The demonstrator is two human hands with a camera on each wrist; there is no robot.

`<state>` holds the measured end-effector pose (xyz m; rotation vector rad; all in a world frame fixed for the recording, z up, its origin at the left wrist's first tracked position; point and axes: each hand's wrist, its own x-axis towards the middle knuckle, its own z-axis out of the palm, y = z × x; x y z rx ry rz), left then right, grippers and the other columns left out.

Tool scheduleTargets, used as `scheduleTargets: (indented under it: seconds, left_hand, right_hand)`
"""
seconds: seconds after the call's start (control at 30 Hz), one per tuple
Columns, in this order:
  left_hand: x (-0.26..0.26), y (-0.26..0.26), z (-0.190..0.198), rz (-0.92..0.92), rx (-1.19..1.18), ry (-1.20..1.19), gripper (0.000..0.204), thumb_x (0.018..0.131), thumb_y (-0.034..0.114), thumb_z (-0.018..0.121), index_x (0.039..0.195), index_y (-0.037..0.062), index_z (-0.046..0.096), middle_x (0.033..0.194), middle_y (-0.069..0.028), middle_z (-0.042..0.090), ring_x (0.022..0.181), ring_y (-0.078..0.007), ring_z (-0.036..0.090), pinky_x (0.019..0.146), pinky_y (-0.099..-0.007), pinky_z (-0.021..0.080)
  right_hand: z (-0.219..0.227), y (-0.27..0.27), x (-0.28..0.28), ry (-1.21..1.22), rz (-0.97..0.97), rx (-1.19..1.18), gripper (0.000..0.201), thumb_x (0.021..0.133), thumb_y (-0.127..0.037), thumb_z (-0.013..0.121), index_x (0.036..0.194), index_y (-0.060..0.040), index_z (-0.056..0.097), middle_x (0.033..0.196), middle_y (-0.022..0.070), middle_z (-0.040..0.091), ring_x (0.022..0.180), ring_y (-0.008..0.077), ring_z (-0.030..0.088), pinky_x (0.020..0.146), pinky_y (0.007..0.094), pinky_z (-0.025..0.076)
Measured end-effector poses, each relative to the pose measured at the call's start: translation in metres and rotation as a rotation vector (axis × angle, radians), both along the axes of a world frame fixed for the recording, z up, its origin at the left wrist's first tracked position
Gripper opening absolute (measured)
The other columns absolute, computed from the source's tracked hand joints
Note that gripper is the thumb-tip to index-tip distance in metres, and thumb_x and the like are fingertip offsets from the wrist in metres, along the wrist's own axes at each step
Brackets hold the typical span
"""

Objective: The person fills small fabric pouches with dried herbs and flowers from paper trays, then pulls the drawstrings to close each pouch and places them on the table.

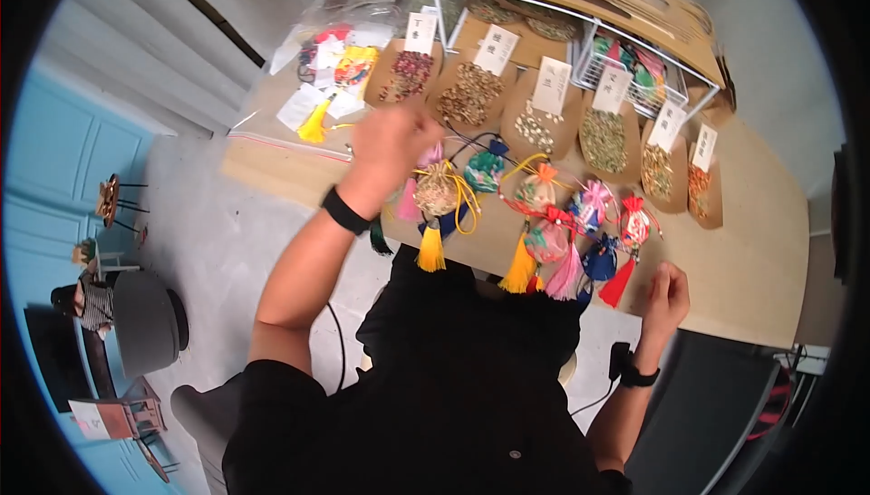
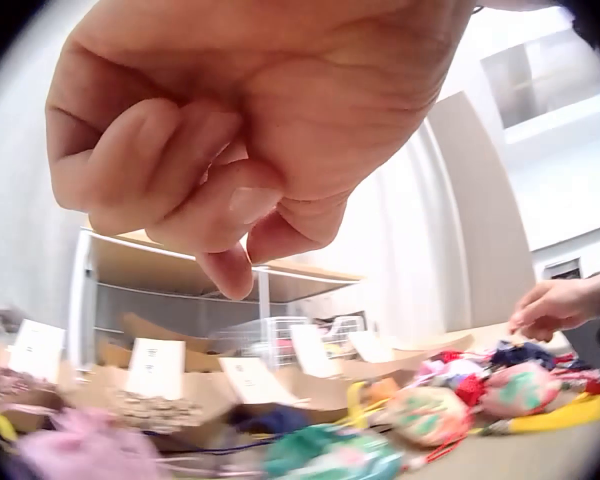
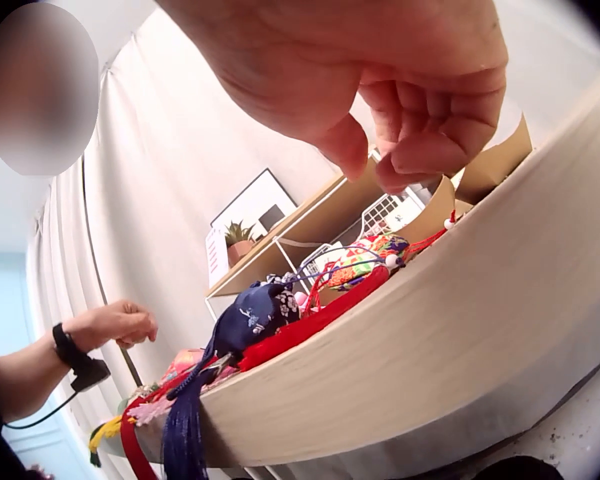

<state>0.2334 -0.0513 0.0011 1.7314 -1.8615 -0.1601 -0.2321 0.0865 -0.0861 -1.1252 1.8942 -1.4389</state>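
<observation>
My left hand (image 1: 390, 146) is raised above the left end of a row of small drawstring sachets, fingers loosely curled with nothing in them. Under it are a gold sachet (image 1: 436, 192) with a yellow tassel and a pink sachet (image 2: 90, 448). Beside these sits a green sachet (image 1: 484, 172). My right hand (image 1: 666, 300) hovers by the table's front edge, also loosely curled around nothing. Nearest to it are a red tassel (image 1: 618, 284), a navy floral sachet (image 3: 256, 315) and a red-and-white sachet (image 1: 636, 223). A pink sachet (image 1: 547, 241) lies mid-group.
Kraft trays of dried herbs, including one tray (image 1: 678, 189), stand behind the sachets with upright labels. Farther back are a white-framed shelf (image 1: 580, 8) and a wire basket (image 1: 672, 89). A yellow tassel (image 1: 314, 124) lies by plastic bags at left. A person (image 1: 94, 303) sits across the room.
</observation>
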Motion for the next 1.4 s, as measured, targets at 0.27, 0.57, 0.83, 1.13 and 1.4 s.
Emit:
scheduleTargets:
  seconds: [0.27,0.57,0.83,1.13,1.4]
  left_hand:
    - [0.176,-0.111,-0.045,0.327,0.181,-0.158,0.043,0.08,0.046,0.083,0.099,0.0094,0.074,0.101,-0.0168,0.077,0.098,-0.0349,0.074,0.081,-0.0464,0.057]
    - [0.215,-0.183,-0.084,0.394,0.475,-0.055,0.084,0.078,0.055,0.086,0.123,-0.0114,0.06,0.115,-0.0251,0.072,0.106,-0.0309,0.072,0.09,-0.041,0.057]
    - [0.216,-0.169,-0.098,0.431,0.023,0.352,0.036,0.091,0.032,0.068,0.09,-0.0034,0.07,0.08,-0.0214,0.073,0.078,-0.0322,0.073,0.072,-0.0438,0.055]
    - [0.066,-0.016,0.035,-0.017,-0.166,0.606,0.009,0.092,0.005,0.053,0.085,-0.0017,0.051,0.079,-0.0116,0.053,0.072,-0.0218,0.053,0.068,-0.0367,0.046]
    - [-0.102,0.032,0.033,-0.397,-0.164,0.603,0.011,0.088,-0.005,0.056,0.092,-0.0001,0.048,0.085,-0.0113,0.044,0.071,-0.0231,0.044,0.065,-0.0356,0.038]
  right_hand:
    - [0.011,0.003,0.016,-0.032,0.033,-0.036,0.018,0.105,-0.022,0.071,0.099,-0.0047,0.07,0.071,-0.0039,0.055,0.056,0.0023,0.042,0.05,0.0205,0.031]
    - [0.036,0.018,0.034,-0.008,0.047,0.0,0.02,0.105,-0.023,0.071,0.099,-0.0044,0.071,0.072,-0.0026,0.059,0.057,0.002,0.044,0.051,0.0201,0.032]
    - [0.057,0.001,0.054,0.002,0.132,-0.026,0.018,0.104,-0.022,0.071,0.101,-0.0045,0.072,0.074,-0.0023,0.061,0.059,0.0027,0.047,0.052,0.0203,0.035]
    - [0.128,-0.05,0.121,0.403,0.494,-0.305,0.036,0.087,-0.003,0.079,0.122,0.0016,0.071,0.111,0.0132,0.071,0.096,0.0205,0.068,0.086,0.0315,0.053]
    - [0.166,-0.062,0.14,0.548,0.555,-0.602,0.043,0.079,-0.009,0.087,0.12,-0.0039,0.074,0.119,0.0155,0.071,0.106,0.0335,0.067,0.09,0.0401,0.054]
